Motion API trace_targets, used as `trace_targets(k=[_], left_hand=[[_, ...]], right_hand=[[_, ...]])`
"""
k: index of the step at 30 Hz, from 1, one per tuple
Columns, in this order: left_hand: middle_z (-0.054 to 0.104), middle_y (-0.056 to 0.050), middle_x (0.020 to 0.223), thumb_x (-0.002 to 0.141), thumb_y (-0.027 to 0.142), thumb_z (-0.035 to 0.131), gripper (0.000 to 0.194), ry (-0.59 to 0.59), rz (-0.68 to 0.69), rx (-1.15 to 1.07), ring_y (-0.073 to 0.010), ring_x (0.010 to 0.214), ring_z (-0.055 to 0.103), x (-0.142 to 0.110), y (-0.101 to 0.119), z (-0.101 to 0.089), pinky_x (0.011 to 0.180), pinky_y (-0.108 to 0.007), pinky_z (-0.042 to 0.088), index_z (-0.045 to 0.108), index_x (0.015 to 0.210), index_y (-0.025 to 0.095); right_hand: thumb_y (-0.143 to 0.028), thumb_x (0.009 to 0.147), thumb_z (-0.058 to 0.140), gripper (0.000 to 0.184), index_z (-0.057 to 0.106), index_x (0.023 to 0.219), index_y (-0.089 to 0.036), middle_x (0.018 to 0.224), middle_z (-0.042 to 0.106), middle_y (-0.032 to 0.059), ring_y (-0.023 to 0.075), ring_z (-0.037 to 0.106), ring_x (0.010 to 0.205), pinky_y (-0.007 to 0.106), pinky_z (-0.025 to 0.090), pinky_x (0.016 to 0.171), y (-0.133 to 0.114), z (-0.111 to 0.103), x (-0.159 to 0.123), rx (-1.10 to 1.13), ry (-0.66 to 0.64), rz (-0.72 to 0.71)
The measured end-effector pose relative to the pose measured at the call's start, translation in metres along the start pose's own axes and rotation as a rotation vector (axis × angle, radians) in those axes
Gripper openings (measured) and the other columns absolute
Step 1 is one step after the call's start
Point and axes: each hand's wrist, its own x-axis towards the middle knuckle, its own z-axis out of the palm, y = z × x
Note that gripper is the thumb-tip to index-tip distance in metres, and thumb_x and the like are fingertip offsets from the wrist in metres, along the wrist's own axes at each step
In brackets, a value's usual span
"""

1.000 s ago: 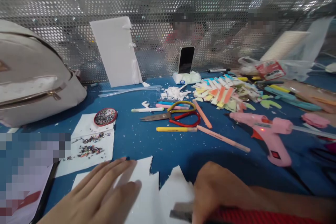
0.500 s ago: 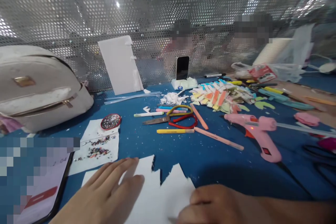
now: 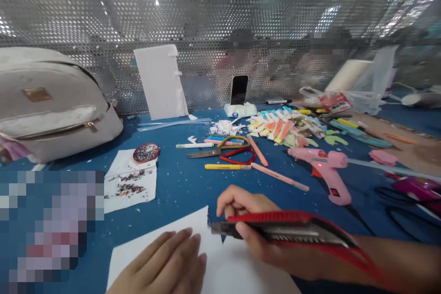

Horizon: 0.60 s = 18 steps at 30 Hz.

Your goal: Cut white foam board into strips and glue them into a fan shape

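Note:
My left hand point(image 3: 168, 262) lies flat on a white sheet point(image 3: 127, 257) of board or stiff paper, fingers stretched out and close together. In my right hand point(image 3: 255, 234) is a red and black box cutter point(image 3: 292, 228), gripped between thumb and fingers, its tip end pointing left over the sheet's notched upper edge. Whether that tip touches the sheet I cannot tell. Part of the sheet's right side is hidden by the right hand. Beyond the hands rest scissors point(image 3: 237, 158) with yellow and red handles and a yellow marker point(image 3: 227, 166).
A pink glue gun point(image 3: 324, 165) with a cord lies right. Behind are coloured paper strips point(image 3: 285, 126), a propped phone point(image 3: 239, 90) and white scraps point(image 3: 225, 127). At left stand a white backpack point(image 3: 69, 119) and a red dish of beads point(image 3: 146, 152) on paper.
My right hand has lifted from the sheet's lower right up to its notched edge, bringing the box cutter into sight. My left hand has shifted slightly right and down.

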Motion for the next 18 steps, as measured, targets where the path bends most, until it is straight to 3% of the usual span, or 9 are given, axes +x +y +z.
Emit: trace_targets(k=[5, 8, 11, 13, 15, 18], left_hand=[[0.072, -0.002, 0.127, 0.106, 0.016, 0.041, 0.035, 0.035, -0.002, -0.023, -0.0186, 0.113, 0.071, -0.002, -0.005, -0.006, 0.099, -0.03, 0.052, 0.072, 0.121, 0.024], [0.072, 0.0, 0.127, 0.107, 0.018, 0.041, 0.035, 0.057, -0.015, -0.032, -0.0168, 0.113, 0.071, -0.003, -0.005, -0.006, 0.101, -0.028, 0.05, 0.073, 0.12, 0.025], [0.074, 0.003, 0.124, 0.107, 0.02, 0.042, 0.034, 0.152, -0.101, -0.04, -0.0138, 0.114, 0.071, -0.007, 0.004, 0.012, 0.109, -0.028, 0.043, 0.075, 0.115, 0.028], [0.075, 0.003, 0.119, 0.107, 0.02, 0.043, 0.035, 0.353, -0.238, -0.057, -0.0128, 0.117, 0.069, -0.01, 0.014, 0.028, 0.116, -0.031, 0.037, 0.077, 0.104, 0.028], [0.074, 0.003, 0.121, 0.106, 0.02, 0.046, 0.033, 0.408, -0.28, -0.076, -0.0128, 0.125, 0.064, -0.013, 0.022, 0.04, 0.119, -0.031, 0.036, 0.077, 0.103, 0.028], [0.072, 0.005, 0.125, 0.106, 0.022, 0.05, 0.028, 0.352, -0.283, -0.097, -0.0119, 0.128, 0.061, -0.014, 0.024, 0.042, 0.121, -0.031, 0.034, 0.076, 0.106, 0.03]], right_hand=[[-0.036, 0.104, 0.045, 0.025, 0.061, 0.098, -0.018, 0.074, 0.062, -0.001, 0.009, 0.055, 0.059, 0.02, 0.042, 0.056, 0.001, 0.002, 0.019, -0.058, 0.065, -0.141], [-0.031, 0.1, 0.054, 0.018, 0.064, 0.107, -0.018, 0.087, 0.07, 0.0022, 0.0114, 0.063, 0.071, 0.021, 0.047, 0.067, 0.008, 0.007, 0.025, -0.167, 0.065, -0.248], [-0.028, 0.099, 0.056, 0.02, 0.065, 0.113, -0.016, 0.095, 0.073, 0.0054, 0.0134, 0.067, 0.08, 0.022, 0.049, 0.074, 0.014, 0.012, 0.027, -0.191, 0.01, -0.3], [-0.024, 0.098, 0.056, 0.018, 0.066, 0.11, -0.015, 0.093, 0.074, 0.0061, 0.0133, 0.067, 0.077, 0.022, 0.05, 0.072, 0.016, 0.012, 0.026, -0.18, -0.002, -0.317], [-0.02, 0.095, 0.056, 0.017, 0.066, 0.108, -0.014, 0.086, 0.073, 0.0057, 0.0135, 0.066, 0.072, 0.022, 0.05, 0.068, 0.017, 0.011, 0.025, -0.177, 0.007, -0.322], [-0.017, 0.092, 0.055, 0.017, 0.065, 0.106, -0.014, 0.079, 0.07, 0.0049, 0.0136, 0.064, 0.067, 0.023, 0.048, 0.064, 0.019, 0.011, 0.024, -0.163, 0.018, -0.305]])
